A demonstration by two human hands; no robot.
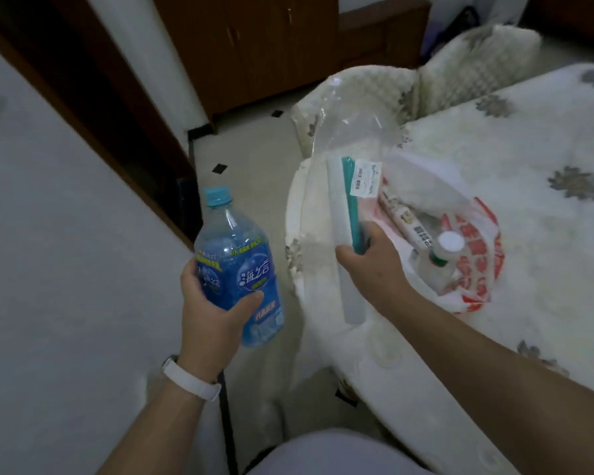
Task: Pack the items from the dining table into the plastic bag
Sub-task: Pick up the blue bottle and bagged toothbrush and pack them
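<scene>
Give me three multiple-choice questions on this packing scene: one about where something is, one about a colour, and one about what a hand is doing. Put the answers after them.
1. The small white-capped bottle lies:
A) on the floor
B) inside the red-printed bag
C) in a drawer

2. The cap of the blue bottle in the left hand is:
A) red
B) black
C) light blue

3. The right hand:
A) grips the teal-edged packet
B) lies flat and empty
C) holds a cup

Answers:
1 B, the small bottle shows within the bag's open mouth.
2 C, the cap on top of the bottle is pale blue.
3 A, the thumb and fingers close on the packet's lower end, beside the bag.
</scene>
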